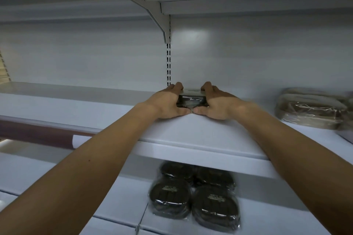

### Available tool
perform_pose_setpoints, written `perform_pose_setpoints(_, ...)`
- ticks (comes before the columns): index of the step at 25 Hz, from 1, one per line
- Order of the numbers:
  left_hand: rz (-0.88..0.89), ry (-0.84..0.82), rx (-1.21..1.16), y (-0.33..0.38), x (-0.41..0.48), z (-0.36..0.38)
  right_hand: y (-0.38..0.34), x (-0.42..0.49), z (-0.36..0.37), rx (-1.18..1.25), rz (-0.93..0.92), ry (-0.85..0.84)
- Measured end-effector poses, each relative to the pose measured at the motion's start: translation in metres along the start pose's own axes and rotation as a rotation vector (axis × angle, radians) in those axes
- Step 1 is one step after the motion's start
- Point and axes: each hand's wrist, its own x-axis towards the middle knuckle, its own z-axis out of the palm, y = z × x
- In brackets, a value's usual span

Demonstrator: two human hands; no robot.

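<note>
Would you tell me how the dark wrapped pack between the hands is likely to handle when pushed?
The dark wrapped pack looks boxy, so probably stiff and unlikely to roll. Its glossy film may slide easily on the smooth shelf. The left hand and right hand hold its ends.

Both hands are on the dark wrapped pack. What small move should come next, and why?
Probably release it and draw both hands back. The left hand and right hand grip the dark rectangular plastic-wrapped pack by its ends; it seems to lie flat on the white metal shelf, close to the white back panel.
</note>
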Motion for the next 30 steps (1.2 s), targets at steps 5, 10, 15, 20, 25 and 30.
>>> perform_pose_setpoints(5,0.054,-0.017,0.039,0.013,-0.039,-0.013,-0.009,-0.042,-0.006,-0.100,-0.039,-0.015)
perform_pose_setpoints(10,0.080,-0.019,-0.022,0.031,-0.086,-0.027,-0.033,-0.092,-0.020,-0.075,-0.058,-0.002)
perform_pose_setpoints(15,0.116,0.060,-0.074,0.051,-0.143,-0.032,-0.057,-0.156,-0.029,-0.021,-0.047,0.033)
perform_pose_setpoints(20,0.133,0.116,-0.063,0.068,-0.190,-0.034,-0.072,-0.212,-0.028,-0.031,-0.040,0.078)
perform_pose_setpoints(25,0.115,0.164,-0.062,0.092,-0.237,-0.029,-0.078,-0.257,-0.019,-0.022,-0.044,0.133)
perform_pose_setpoints(30,0.105,0.162,-0.040,0.114,-0.264,-0.011,-0.067,-0.291,-0.003,-0.003,-0.027,0.106)
